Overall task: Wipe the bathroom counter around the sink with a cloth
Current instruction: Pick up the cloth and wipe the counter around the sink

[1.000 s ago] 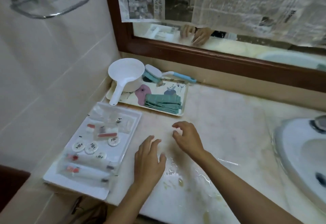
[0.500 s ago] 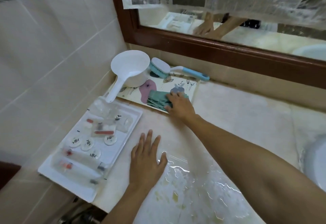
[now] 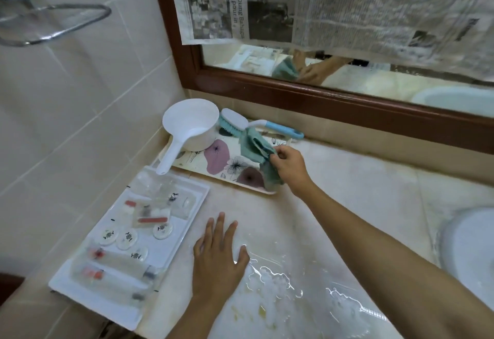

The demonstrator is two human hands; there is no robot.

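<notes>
A: Head cam. Where's the cloth (image 3: 254, 146)?

B: Teal one, back-left of the counter (image 3: 361, 191), over the right end of the floral tray (image 3: 240, 187). Our R hand (image 3: 290, 167) has it, fingers & thumb curled round a bunched bit. The rest fans up and left twd the brush (image 3: 235, 122). Can't tell if its lower end touches the tray.

A: And our L hand (image 3: 219, 261)?

B: Flat on the counter, palm down, fingers straight & a bit spread, gripping nothing. The thumb sits at the edge of a water puddle (image 3: 280, 285) w/ yellowish specks in it.

A: What else is on the floral tray?

B: A white dipper (image 3: 191, 125) at its back-left, handle sticking out over the front edge. The brush lies behind the cloth, blue handle pointing right along the wall.

A: Left of our L hand?

B: A white tray (image 3: 88, 298) w/ clear packets & small round items, just beside the hand, not touching.

A: The sink (image 3: 470, 242)?

B: Far right, only its white rim in view, well apart from the cloth.

A: Up top?

B: A wood-framed mirror (image 3: 320, 98) w/ newspaper (image 3: 347, 4) over the glass. The strip below the paper reflects our hand & cloth. A chrome rail (image 3: 53, 18) is on the tiled wall, top left
</notes>
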